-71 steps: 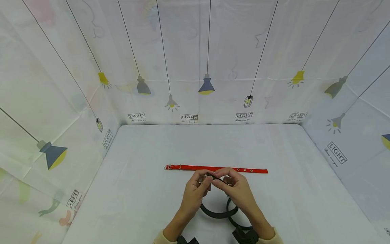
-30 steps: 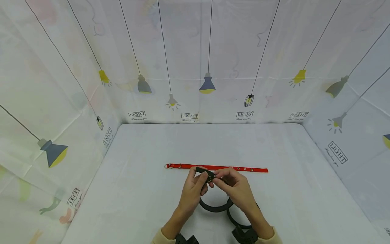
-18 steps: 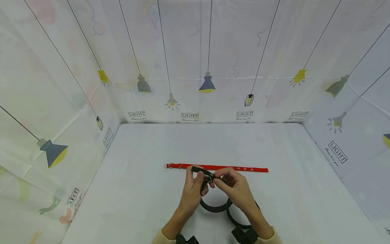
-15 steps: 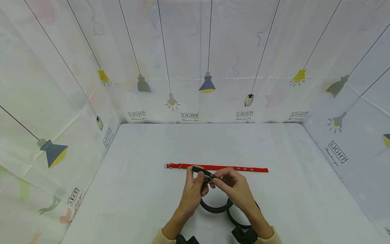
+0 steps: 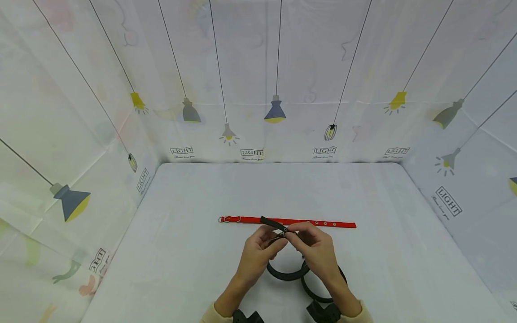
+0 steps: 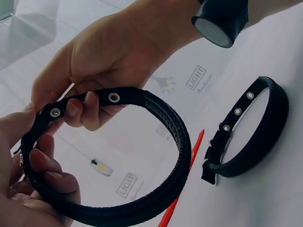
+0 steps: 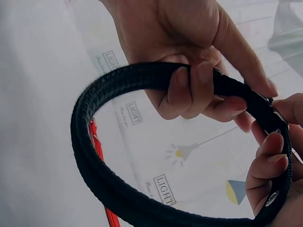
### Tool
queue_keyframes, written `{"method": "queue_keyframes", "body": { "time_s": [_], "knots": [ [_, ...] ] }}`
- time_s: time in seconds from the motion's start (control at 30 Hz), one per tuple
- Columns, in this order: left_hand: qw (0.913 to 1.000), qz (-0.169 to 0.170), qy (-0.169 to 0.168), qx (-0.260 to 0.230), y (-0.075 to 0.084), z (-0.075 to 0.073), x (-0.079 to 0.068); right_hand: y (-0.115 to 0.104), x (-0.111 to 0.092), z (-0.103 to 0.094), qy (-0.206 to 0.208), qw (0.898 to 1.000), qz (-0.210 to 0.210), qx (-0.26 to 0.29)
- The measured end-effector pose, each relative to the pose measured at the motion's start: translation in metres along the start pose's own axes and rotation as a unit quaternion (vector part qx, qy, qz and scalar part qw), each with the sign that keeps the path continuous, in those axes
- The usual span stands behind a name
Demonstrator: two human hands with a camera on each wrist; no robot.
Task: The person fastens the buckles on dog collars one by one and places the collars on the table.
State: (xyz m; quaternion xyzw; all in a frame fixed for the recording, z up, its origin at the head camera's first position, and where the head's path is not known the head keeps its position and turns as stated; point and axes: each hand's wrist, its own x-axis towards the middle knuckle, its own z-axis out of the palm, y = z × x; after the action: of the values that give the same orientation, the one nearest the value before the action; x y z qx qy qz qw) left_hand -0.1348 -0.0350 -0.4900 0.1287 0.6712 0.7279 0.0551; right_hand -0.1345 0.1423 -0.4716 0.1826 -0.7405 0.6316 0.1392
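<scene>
Both hands hold a black collar, bent round into a loop, above the table. In the head view my left hand (image 5: 252, 258) grips the collar by its buckle. My right hand (image 5: 321, 255) pinches the strap beside it, thumb against fingertips. The strap's loose end (image 5: 272, 222) sticks up leftward past the fingers. The left wrist view shows metal eyelets along the black collar (image 6: 182, 137), with fingers of both hands inside the loop. Fingers partly cover the buckle. In the right wrist view the looped collar (image 7: 87, 146) hangs toward the camera.
A red collar (image 5: 250, 220) lies stretched flat just beyond the hands, buckle at its left end. A second black collar (image 6: 267, 142), fastened into a ring, stands on the white table (image 5: 181, 251) near the right forearm. Lamp-printed cloth (image 5: 250, 67) walls the back and sides.
The loose strap end has come into sight and now rises above the left fingers, which earlier held it. The left thumb has shifted right, closer to the right fingertips. The red collar stays put.
</scene>
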Motion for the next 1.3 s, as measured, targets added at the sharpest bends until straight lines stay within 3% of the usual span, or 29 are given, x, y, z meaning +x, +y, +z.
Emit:
{"method": "queue_keyframes", "body": {
  "time_s": [0.27,0.53,0.83,1.3],
  "knots": [
    [0.9972,0.019,0.024,0.068,0.0008,0.0021,-0.0007,0.0022,-0.0016,-0.0009,0.007,1.000,0.023,0.008],
    [0.9977,0.020,0.016,0.063,0.0013,0.0031,-0.0018,-0.0005,-0.0018,0.0013,0.029,1.000,0.010,0.003],
    [0.9969,0.046,0.027,0.058,0.0009,0.0030,-0.0023,0.0011,-0.0001,0.0004,-0.009,1.000,-0.023,-0.009],
    [0.9974,0.035,0.021,0.060,-0.0012,0.0027,-0.0025,0.0003,-0.0009,0.0007,-0.005,1.000,-0.020,-0.020]
  ]
}}
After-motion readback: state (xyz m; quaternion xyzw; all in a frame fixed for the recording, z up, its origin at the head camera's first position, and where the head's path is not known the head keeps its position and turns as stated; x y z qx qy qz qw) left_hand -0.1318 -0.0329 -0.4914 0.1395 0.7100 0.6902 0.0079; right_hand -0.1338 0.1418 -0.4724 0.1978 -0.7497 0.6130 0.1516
